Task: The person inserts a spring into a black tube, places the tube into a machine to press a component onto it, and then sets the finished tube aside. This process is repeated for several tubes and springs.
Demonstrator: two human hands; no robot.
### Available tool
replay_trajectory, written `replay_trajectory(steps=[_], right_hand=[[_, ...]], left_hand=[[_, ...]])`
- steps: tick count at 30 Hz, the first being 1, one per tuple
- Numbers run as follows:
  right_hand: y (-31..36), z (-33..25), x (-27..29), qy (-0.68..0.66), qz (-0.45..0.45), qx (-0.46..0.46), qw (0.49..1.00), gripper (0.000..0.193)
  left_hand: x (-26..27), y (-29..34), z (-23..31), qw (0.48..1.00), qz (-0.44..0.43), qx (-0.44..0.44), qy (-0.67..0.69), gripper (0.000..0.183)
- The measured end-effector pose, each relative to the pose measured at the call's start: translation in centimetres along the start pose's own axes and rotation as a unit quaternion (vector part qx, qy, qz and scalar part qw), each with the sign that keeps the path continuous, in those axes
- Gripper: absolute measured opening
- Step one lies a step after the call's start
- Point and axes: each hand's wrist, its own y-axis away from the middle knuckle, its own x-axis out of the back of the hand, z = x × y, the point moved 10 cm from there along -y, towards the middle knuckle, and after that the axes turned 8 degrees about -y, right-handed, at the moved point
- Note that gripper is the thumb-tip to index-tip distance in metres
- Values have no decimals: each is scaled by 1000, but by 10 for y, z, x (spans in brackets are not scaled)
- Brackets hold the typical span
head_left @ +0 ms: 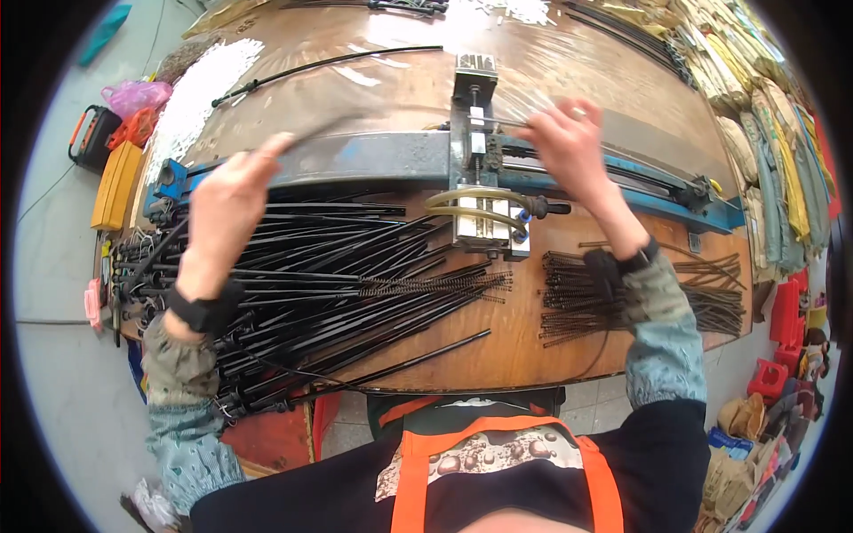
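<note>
My left hand (229, 204) is closed on a thin black rod (322, 131), which is smeared by motion and slants up to the right over the blue metal rail (382, 158). My right hand (569, 147) is raised on the right of the clamping fixture (477, 142) in the middle. Its fingers are pinched together beside a thin, pale, blurred rod-like piece (502, 121) that reaches toward the fixture; what exactly it grips I cannot make out. Below the rail lies a heap of black rods (329, 266), with long thin coil springs (435, 284) across it.
A bundle of dark springs (577, 298) lies on the table's right. Behind the rail rest one long black rod (338, 62) and a pile of small white pieces (209, 84). A yellow box (122, 186) stands at the left edge, and wrapped bundles (773, 160) line the right.
</note>
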Motion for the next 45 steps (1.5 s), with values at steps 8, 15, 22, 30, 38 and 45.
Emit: replay_trajectory(steps=[8,15,22,30,38,45], right_hand=[[93,70,76,56,-48,-137,988,4],[101,78,65,29,-16,-148,988,10],[107,87,60,6,-4,-173,985,12],[106,85,55,-1,-8,-178,984,11],[107,59,71,43,-8,-160,986,27],[98,-22,59,-5,-31,-103,994,37]], left_hand=[[-54,-75,129,981,71,-147,105,18],[-55,-80,127,973,79,-111,188,24],[-74,-94,125,970,42,-70,229,21],[-60,-78,126,956,182,-98,208,19],[-89,-102,140,973,-3,-95,210,14],[-99,-99,130,982,-49,-72,165,8]])
